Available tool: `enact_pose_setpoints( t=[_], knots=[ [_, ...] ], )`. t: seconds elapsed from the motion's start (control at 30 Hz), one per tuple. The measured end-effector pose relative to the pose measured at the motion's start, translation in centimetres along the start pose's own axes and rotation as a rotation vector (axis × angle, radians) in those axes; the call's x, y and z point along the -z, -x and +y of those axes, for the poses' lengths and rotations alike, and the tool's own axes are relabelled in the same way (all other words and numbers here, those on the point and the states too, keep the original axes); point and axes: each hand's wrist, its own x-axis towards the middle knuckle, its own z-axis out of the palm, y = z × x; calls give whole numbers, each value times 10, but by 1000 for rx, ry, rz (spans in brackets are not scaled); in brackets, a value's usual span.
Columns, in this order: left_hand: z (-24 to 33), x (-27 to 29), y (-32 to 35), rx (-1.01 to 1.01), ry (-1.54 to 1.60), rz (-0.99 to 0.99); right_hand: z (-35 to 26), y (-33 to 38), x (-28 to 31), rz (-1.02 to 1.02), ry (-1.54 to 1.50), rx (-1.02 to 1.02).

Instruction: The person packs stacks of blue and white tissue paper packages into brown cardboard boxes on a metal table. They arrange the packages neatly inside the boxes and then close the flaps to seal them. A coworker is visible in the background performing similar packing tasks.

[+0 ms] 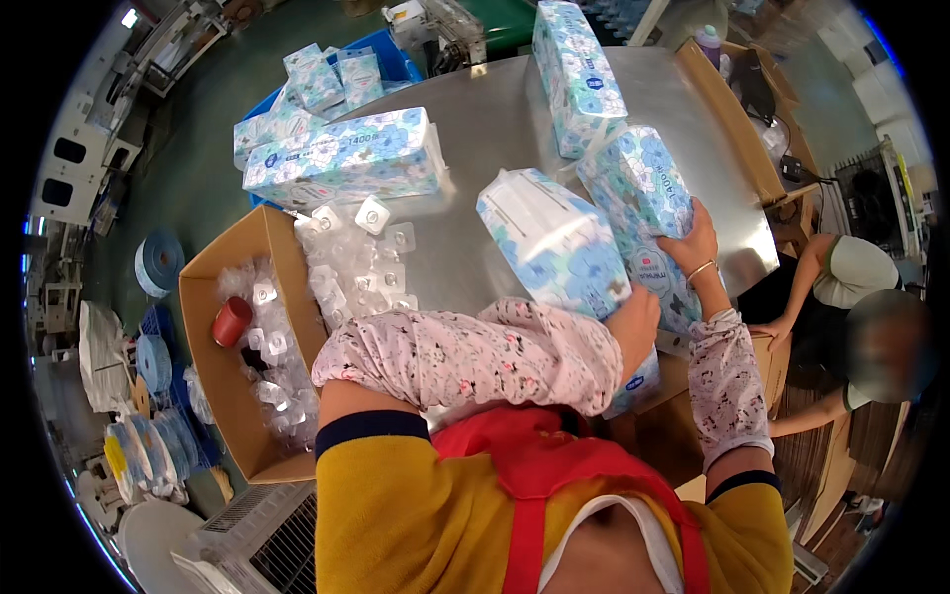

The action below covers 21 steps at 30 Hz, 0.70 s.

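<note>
My left hand (634,329) is closed on the near end of a blue floral tissue pack (562,252), which lies tilted across the metal table. White wrapping shows on this pack's upper face. Just to its right, my right hand (694,247) grips the right side of another floral tissue pack (633,183), thumb across its top. Those two packs lie against each other. Beyond them stands a further tall floral pack (577,79). Part of one more floral pack (633,388) shows below my left hand, largely hidden by my sleeve.
At the table's left lies a long floral pack (341,158), by a blue bin (401,57) of smaller packs. Clear plastic pieces (361,262) heap beside a cardboard box (213,381) holding a red roll (232,322). Another person (859,272) is at the right, near an open carton (732,134).
</note>
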Motion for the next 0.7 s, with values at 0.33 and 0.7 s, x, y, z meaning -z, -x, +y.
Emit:
enact_pose_setpoints(
  t=[0.33, 0.7],
  knots=[
    [-100, 15, 2, -250, 816, 251, 6, 133, 176, 564, -875, 101],
    [171, 63, -105, -509, 1229, 427, 77, 379, 352, 1447, -477, -175]
  ],
)
